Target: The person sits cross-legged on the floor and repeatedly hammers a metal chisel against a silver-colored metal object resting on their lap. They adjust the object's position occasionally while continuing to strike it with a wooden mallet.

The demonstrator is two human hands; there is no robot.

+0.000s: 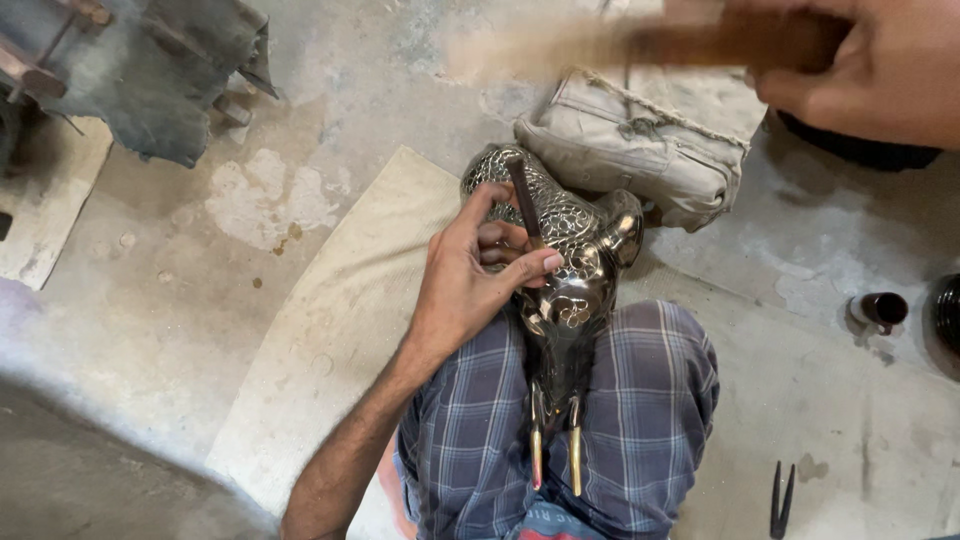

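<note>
**Left hand pins the punch; right hand hangs above it with the mallet**

Your left hand point(470, 280) is clenched round a thin dark punch point(524, 200) at centre frame, its tip touching the patterned metal figure point(570, 260) lying across your checked lap. The punch's long axis leans toward the upper left, its free end uppermost. Your right hand point(880, 70), in the upper right corner, grips a wooden mallet point(640, 45), blurred, whose handle runs leftward, well apart from the punch. The left hand is the nearer. A tied cloth bag point(640, 150) sits just behind the figure.
</note>
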